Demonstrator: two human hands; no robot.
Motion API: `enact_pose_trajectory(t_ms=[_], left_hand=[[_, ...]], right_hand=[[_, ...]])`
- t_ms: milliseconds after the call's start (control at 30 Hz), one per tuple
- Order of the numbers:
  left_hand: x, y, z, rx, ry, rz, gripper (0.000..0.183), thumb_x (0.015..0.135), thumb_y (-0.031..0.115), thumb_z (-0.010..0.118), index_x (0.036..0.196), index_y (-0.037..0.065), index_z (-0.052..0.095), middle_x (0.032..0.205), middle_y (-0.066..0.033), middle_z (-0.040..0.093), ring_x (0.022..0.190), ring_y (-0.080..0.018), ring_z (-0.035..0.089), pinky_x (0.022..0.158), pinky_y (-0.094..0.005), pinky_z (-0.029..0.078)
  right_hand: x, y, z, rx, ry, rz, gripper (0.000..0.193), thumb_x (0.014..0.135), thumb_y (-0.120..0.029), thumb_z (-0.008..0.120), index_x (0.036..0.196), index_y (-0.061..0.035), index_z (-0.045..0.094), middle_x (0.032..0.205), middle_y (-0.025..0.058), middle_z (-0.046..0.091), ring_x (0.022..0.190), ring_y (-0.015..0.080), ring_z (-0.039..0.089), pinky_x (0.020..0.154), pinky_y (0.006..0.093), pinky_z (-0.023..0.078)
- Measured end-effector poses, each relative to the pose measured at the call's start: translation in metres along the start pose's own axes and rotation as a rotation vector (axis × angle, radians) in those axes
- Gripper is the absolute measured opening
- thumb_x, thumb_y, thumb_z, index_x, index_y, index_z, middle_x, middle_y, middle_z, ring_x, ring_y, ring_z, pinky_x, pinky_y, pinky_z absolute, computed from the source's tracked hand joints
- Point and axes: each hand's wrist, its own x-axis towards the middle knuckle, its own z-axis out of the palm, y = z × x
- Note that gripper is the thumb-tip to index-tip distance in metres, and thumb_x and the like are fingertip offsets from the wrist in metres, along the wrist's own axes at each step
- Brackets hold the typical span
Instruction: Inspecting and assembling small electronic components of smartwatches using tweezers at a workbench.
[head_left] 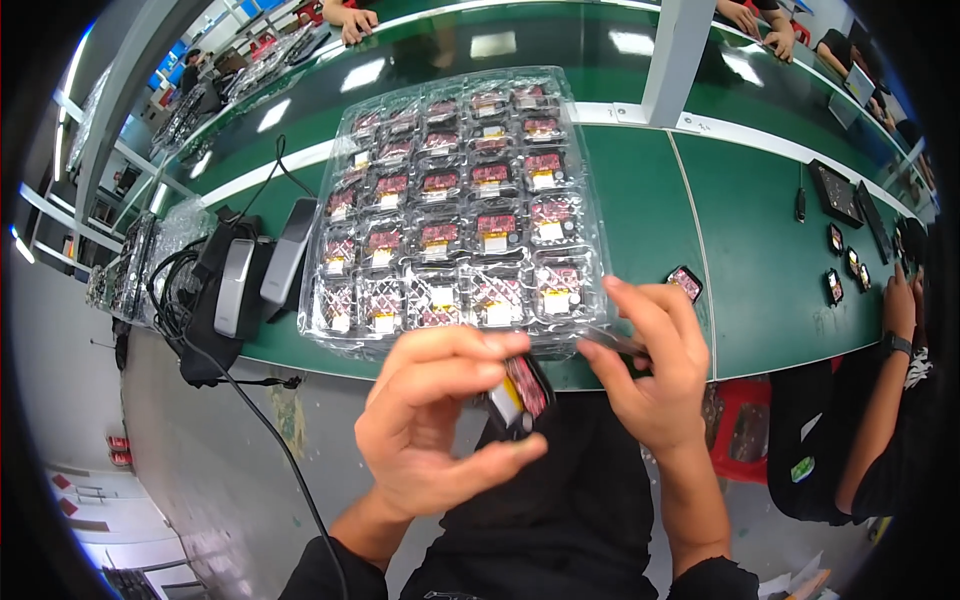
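Observation:
My left hand [430, 415] holds a small black-cased electronic module [522, 397] between thumb and fingers, tilted, its red circuit board with a yellow strip and a white patch facing up. To its right, my right hand [655, 365] is closed in a pinch, thumb against fingers, on a thin greyish piece [612, 341] too blurred to name. Just beyond both hands lies a clear plastic blister tray [588, 250], its pockets filled with rows of similar modules. Another such module [684, 283] rests on the green table behind my right hand.
Left of the tray stand two grey-and-black devices [236, 285] with tangled black cables [178, 270]. A co-worker's arm [880, 420] reaches in at the right, near several loose modules [835, 287], a screwdriver [800, 200] and a black box [836, 195]. A white post [680, 65] rises behind the tray.

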Motion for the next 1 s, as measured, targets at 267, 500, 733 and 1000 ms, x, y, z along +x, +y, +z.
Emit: enact_pose_trajectory(t_ms=[267,500,733,1000], left_hand=[[0.046,-0.020,-0.009,0.539,-0.107,0.140,0.044,0.076,-0.005,0.090,0.112,-0.002,0.065,0.126,-0.0166,0.059,0.122,-0.0363,0.069,0.098,-0.0423,0.061],[0.050,-0.023,0.001,0.802,-0.177,0.117,0.037,0.070,0.010,0.094,0.102,0.002,0.078,0.109,-0.0126,0.076,0.106,-0.0306,0.075,0.089,-0.0396,0.061],[0.052,-0.017,0.003,0.958,-0.267,0.200,0.025,0.079,-0.001,0.083,0.103,0.003,0.079,0.112,-0.0117,0.078,0.111,-0.0331,0.073,0.094,-0.0422,0.060],[0.049,-0.017,0.007,1.001,-0.313,0.214,0.035,0.075,0.004,0.088,0.109,0.001,0.079,0.115,-0.0116,0.077,0.113,-0.0318,0.073,0.093,-0.0424,0.059]], right_hand=[[0.003,0.007,0.008,0.114,-0.017,0.043,0.044,0.076,0.004,0.089,0.118,-0.0006,0.075,0.103,0.0103,0.062,0.079,0.0196,0.068,0.066,0.0325,0.056],[0.002,0.007,0.008,0.139,-0.023,0.047,0.047,0.075,0.004,0.088,0.120,-0.0010,0.075,0.103,0.0098,0.063,0.080,0.0193,0.068,0.066,0.0320,0.057],[0.003,0.007,0.005,0.242,-0.061,0.146,0.050,0.078,0.004,0.087,0.126,-0.0023,0.073,0.105,0.0084,0.067,0.073,0.0124,0.063,0.055,0.0274,0.050],[0.000,0.016,0.003,0.302,-0.098,0.145,0.053,0.080,0.005,0.086,0.130,-0.0043,0.073,0.101,0.0050,0.069,0.063,0.0060,0.054,0.050,0.0254,0.043]])
